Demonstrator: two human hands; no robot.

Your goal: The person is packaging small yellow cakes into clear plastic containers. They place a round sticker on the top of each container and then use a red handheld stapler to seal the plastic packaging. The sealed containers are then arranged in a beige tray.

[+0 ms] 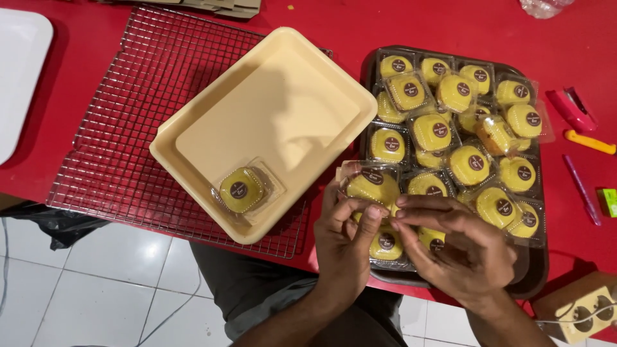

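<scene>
Both grips are closed on one clear pack [371, 183] with a yellow cake inside: left hand [344, 241] pinches its near edge, right hand [459, 247] meets it fingertip to fingertip. It is held over the dark tray [536, 273] crowded with like packs. Just left, a cream tray [270, 109] holding one pack [243, 189] sits on a wire rack [128, 128] on the red worktop [411, 26]

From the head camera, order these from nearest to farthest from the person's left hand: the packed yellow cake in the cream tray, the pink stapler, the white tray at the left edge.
Measured from the left hand:
1. Packed yellow cake, just to its left, in the near corner of the cream tray.
2. Pink stapler, far right on the red table.
3. White tray, at the far left edge.
</scene>
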